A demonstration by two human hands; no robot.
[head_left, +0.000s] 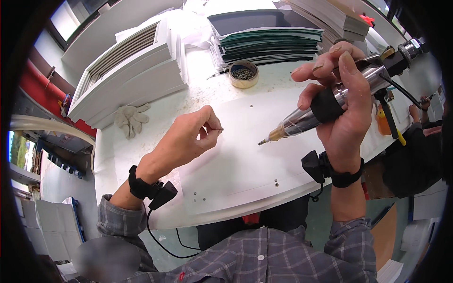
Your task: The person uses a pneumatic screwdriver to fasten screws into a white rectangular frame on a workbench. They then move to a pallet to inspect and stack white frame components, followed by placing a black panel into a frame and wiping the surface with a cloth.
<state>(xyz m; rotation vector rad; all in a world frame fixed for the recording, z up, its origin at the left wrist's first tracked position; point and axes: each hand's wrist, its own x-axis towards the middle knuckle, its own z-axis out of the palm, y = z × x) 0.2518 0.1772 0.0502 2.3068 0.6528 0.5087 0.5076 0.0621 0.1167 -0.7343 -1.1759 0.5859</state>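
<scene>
My right hand (347,101) is wrapped around a silver power screwdriver (298,121) with a black band and a brass nose. Its slim tip points down and left, just above a white panel (236,165). To the left, my left hand (191,132) is closed in a pinch over the same panel. A tiny fastener, probably a screw (222,129), shows at the fingertips. Several small dark spots, fasteners or holes, dot the panel. Beyond it stands a round tub (244,83) of small metal fasteners.
White slatted frames (127,61) are stacked at the far left, with a pale glove (132,120) before them. A pile of green-edged sheets (269,42) lies at the back. An orange-handled tool (383,122) rests at the right. Another person (410,160) is beyond the right edge.
</scene>
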